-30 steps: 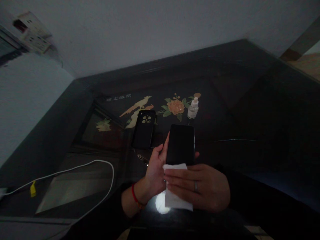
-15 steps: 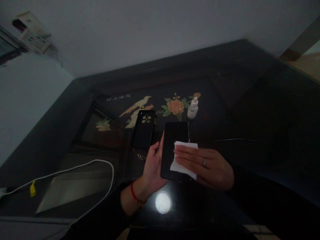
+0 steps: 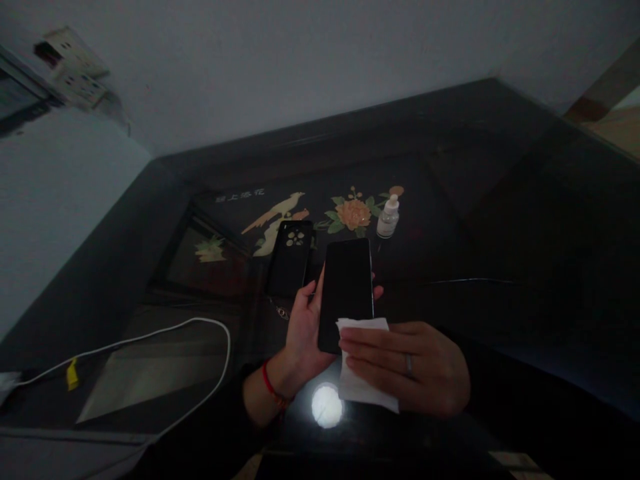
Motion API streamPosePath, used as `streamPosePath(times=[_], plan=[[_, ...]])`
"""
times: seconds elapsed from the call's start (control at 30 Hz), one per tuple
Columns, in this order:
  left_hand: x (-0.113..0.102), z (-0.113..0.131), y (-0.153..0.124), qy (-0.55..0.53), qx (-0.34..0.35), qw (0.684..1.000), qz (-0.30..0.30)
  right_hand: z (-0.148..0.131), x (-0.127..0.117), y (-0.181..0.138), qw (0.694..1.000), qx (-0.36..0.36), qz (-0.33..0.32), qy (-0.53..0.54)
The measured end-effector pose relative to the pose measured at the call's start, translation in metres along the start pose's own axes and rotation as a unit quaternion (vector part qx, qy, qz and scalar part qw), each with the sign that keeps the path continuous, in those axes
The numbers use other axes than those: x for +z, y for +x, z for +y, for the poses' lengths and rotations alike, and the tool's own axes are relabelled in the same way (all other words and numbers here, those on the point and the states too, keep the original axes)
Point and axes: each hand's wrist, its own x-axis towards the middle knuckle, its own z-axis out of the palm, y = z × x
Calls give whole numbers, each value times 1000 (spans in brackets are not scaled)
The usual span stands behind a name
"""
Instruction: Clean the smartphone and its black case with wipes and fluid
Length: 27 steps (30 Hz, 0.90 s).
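Observation:
A black smartphone (image 3: 346, 280) rests in my left hand (image 3: 305, 330), dark screen facing up, the thumb along its left edge and fingertips showing past its right edge. My right hand (image 3: 415, 367), with a ring on one finger, presses a folded white tissue (image 3: 367, 390) over the phone's lower right end; part of the tissue hangs below the phone. Left of the phone lies a black phone case (image 3: 289, 267) with round camera holes and a small charm (image 3: 283, 312) at its bottom end. Beyond the phone stands a small dropper bottle (image 3: 388, 219) with a white top.
The dark glossy table (image 3: 450, 180) bears a bird and flower picture and a bright light reflection. A white cable (image 3: 165, 329) with a yellow tag (image 3: 73, 375) curves across the left side. Wall sockets (image 3: 77, 70) are at the upper left.
My right hand has slid the tissue down the screen toward me, to the phone's bottom end, uncovering more of the screen. My left hand keeps holding the phone, now turned slightly.

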Motion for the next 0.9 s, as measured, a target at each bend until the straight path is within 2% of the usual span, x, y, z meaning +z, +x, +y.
streamPosePath(times=[0.07,0.13,0.23,0.33,0.4,0.47,0.6,0.7,0.8,0.9], plan=[[0,0,-1,-6,3,1000,18,5,-1,-3,1000,17,7,0],[0,-1,-3,-12,4,1000,22,15,-3,-7,997,74,23,-16],[-2,-3,-8,-7,-23,999,-41,32,-8,-11,984,161,44,-64],[-4,-6,-12,11,-55,992,-110,41,-13,-10,974,198,58,-96],[-4,-6,-12,15,-58,990,-125,40,-15,-8,974,194,57,-103],[-5,-6,-11,0,-52,992,-113,33,-13,-6,982,158,41,-93],[-5,-3,-7,-41,-16,999,-14,14,-4,-5,999,35,-1,-27],[-3,-1,-4,-48,-26,998,8,5,2,-6,1000,-16,3,-7],[-3,-1,-4,-53,-33,998,10,10,0,-9,1000,1,6,-5],[-4,-1,-8,-43,-40,998,-20,22,-9,-11,997,72,21,-36]])
